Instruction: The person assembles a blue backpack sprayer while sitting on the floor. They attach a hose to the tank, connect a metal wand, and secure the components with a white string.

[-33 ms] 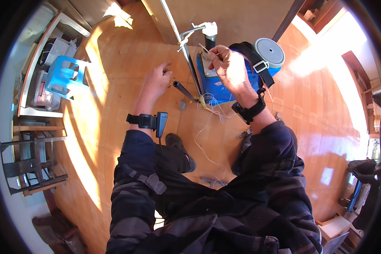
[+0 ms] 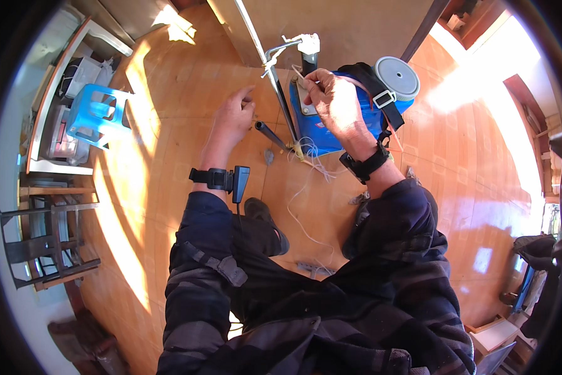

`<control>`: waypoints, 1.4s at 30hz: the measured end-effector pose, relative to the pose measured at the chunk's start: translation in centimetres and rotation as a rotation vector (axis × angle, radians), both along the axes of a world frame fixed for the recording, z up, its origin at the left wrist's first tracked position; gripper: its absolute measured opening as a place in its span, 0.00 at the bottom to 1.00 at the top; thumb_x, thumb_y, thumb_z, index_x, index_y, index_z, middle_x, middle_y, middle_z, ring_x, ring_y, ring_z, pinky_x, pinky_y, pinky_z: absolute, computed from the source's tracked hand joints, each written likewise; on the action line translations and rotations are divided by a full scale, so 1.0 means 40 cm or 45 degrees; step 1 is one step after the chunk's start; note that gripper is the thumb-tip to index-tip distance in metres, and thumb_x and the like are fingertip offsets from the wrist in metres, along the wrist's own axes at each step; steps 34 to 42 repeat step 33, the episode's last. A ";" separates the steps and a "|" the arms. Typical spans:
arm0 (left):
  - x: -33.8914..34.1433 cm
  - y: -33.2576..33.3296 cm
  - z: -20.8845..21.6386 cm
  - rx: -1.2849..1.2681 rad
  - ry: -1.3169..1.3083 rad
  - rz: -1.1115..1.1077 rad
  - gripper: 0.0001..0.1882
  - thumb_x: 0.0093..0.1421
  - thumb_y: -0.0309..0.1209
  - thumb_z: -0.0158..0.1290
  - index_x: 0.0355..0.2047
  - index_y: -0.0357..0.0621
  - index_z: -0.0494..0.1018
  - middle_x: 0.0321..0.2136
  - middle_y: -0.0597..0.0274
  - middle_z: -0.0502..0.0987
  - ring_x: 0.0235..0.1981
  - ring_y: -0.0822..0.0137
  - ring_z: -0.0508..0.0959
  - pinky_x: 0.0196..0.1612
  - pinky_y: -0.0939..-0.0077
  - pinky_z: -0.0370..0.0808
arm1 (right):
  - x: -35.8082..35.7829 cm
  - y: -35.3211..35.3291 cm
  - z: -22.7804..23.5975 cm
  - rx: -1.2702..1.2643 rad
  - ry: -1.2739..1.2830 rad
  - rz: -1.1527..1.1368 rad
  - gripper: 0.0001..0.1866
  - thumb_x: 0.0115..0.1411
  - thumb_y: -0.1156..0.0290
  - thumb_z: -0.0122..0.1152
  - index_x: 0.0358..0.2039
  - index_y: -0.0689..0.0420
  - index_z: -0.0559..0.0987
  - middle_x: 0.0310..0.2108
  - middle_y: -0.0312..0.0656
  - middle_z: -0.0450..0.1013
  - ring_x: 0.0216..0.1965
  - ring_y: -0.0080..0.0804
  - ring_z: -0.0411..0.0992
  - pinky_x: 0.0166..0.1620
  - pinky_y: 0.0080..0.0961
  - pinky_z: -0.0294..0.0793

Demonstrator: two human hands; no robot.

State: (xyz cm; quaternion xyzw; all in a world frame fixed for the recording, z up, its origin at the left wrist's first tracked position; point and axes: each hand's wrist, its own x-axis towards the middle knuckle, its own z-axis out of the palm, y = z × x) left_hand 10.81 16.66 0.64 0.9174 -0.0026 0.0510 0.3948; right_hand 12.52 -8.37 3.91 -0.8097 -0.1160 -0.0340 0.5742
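Note:
A blue backpack sprayer tank (image 2: 323,136) lies in front of me, with a round grey lid (image 2: 398,76) and a black strap (image 2: 390,111). Over its near left part, my right hand (image 2: 337,103) is closed in a pinch on a thin pale strip (image 2: 297,71). My left hand (image 2: 234,115) is raised left of the tank, fingers half bent and apart, with nothing visible in it. Between the hands stands a metal rod (image 2: 274,78); a bent lever (image 2: 284,46) with white wrapping (image 2: 308,43) is tied to it. A short black tube (image 2: 270,134) points out near its foot.
Loose white string (image 2: 299,194) trails over the tiled floor (image 2: 187,119) toward my feet. A wooden panel (image 2: 337,34) stands behind the tank. At left are a light blue plastic stool (image 2: 93,115), a shelf (image 2: 59,165) and a dark metal frame (image 2: 46,240).
My left hand has shifted slightly up, its fingers a little straighter. My right hand has moved slightly left with the pale strip. The tank and rod have stayed put.

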 end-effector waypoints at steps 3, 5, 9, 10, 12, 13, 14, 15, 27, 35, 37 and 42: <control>0.039 -0.029 -0.033 0.082 -0.168 0.006 0.22 0.66 0.31 0.56 0.60 0.41 0.75 0.51 0.40 0.80 0.52 0.44 0.80 0.56 0.59 0.76 | 0.007 0.027 -0.036 -0.066 0.023 0.078 0.11 0.75 0.67 0.57 0.41 0.63 0.80 0.23 0.39 0.76 0.25 0.21 0.75 0.32 0.24 0.76; 0.063 -0.046 -0.055 0.175 -0.268 0.020 0.22 0.64 0.25 0.55 0.59 0.42 0.76 0.55 0.45 0.79 0.57 0.45 0.79 0.59 0.59 0.76 | 0.017 0.043 -0.064 -0.196 -0.059 0.048 0.11 0.74 0.68 0.57 0.39 0.63 0.79 0.23 0.42 0.76 0.26 0.25 0.77 0.32 0.26 0.76; 0.081 -0.053 -0.082 0.011 -0.242 -0.082 0.20 0.66 0.27 0.54 0.58 0.40 0.76 0.52 0.44 0.80 0.55 0.48 0.79 0.58 0.61 0.75 | 0.035 0.050 -0.107 -0.320 -0.199 0.038 0.10 0.72 0.68 0.58 0.38 0.61 0.80 0.24 0.48 0.79 0.27 0.39 0.82 0.33 0.32 0.78; 0.078 -0.056 -0.086 0.017 -0.202 -0.085 0.19 0.69 0.31 0.53 0.57 0.40 0.76 0.46 0.44 0.81 0.50 0.50 0.81 0.54 0.62 0.77 | 0.036 0.053 -0.112 -0.290 -0.220 0.043 0.09 0.71 0.69 0.58 0.36 0.61 0.80 0.26 0.52 0.78 0.30 0.48 0.80 0.34 0.38 0.77; 0.071 -0.060 -0.088 -0.049 -0.103 -0.066 0.18 0.71 0.35 0.51 0.56 0.39 0.78 0.38 0.45 0.83 0.42 0.54 0.84 0.48 0.63 0.79 | 0.036 0.057 -0.116 -0.282 -0.213 0.041 0.08 0.68 0.71 0.59 0.33 0.62 0.78 0.32 0.61 0.77 0.36 0.64 0.76 0.37 0.51 0.76; 0.070 -0.061 -0.088 -0.122 -0.046 -0.046 0.18 0.71 0.35 0.51 0.54 0.39 0.79 0.35 0.46 0.83 0.41 0.55 0.85 0.46 0.63 0.79 | 0.033 0.058 -0.116 -0.283 -0.242 0.040 0.07 0.67 0.71 0.60 0.34 0.61 0.79 0.32 0.60 0.78 0.36 0.64 0.77 0.37 0.51 0.76; 0.070 -0.060 -0.088 -0.198 0.007 -0.034 0.17 0.71 0.35 0.51 0.53 0.38 0.80 0.33 0.47 0.83 0.39 0.56 0.85 0.45 0.63 0.79 | 0.027 0.058 -0.116 -0.305 -0.258 0.030 0.06 0.67 0.72 0.60 0.34 0.61 0.79 0.31 0.60 0.78 0.36 0.64 0.77 0.37 0.52 0.76; 0.071 -0.055 -0.090 -0.154 0.050 -0.015 0.16 0.70 0.35 0.51 0.51 0.38 0.81 0.31 0.48 0.83 0.37 0.56 0.85 0.43 0.62 0.79 | 0.022 0.059 -0.117 -0.328 -0.268 0.018 0.06 0.67 0.72 0.60 0.35 0.61 0.79 0.31 0.60 0.78 0.37 0.64 0.78 0.38 0.52 0.77; -0.047 0.015 -0.232 0.681 0.789 -0.282 0.11 0.62 0.32 0.56 0.38 0.41 0.85 0.32 0.45 0.86 0.35 0.45 0.86 0.40 0.54 0.81 | -0.076 0.019 -0.141 -0.717 -0.044 0.159 0.11 0.66 0.66 0.61 0.42 0.60 0.79 0.34 0.59 0.81 0.40 0.61 0.80 0.43 0.52 0.79; -0.125 0.021 -0.131 -0.230 1.045 -0.540 0.15 0.68 0.35 0.52 0.42 0.34 0.80 0.31 0.49 0.88 0.32 0.58 0.88 0.42 0.63 0.82 | -0.090 -0.008 -0.197 -0.547 0.390 0.319 0.12 0.66 0.68 0.65 0.47 0.61 0.80 0.30 0.47 0.84 0.28 0.40 0.83 0.34 0.38 0.81; -0.125 0.021 -0.131 -0.230 1.045 -0.540 0.15 0.68 0.35 0.52 0.42 0.34 0.80 0.31 0.49 0.88 0.32 0.58 0.88 0.42 0.63 0.82 | -0.090 -0.008 -0.197 -0.547 0.390 0.319 0.12 0.66 0.68 0.65 0.47 0.61 0.80 0.30 0.47 0.84 0.28 0.40 0.83 0.34 0.38 0.81; -0.125 0.021 -0.131 -0.230 1.045 -0.540 0.15 0.68 0.35 0.52 0.42 0.34 0.80 0.31 0.49 0.88 0.32 0.58 0.88 0.42 0.63 0.82 | -0.090 -0.008 -0.197 -0.547 0.390 0.319 0.12 0.66 0.68 0.65 0.47 0.61 0.80 0.30 0.47 0.84 0.28 0.40 0.83 0.34 0.38 0.81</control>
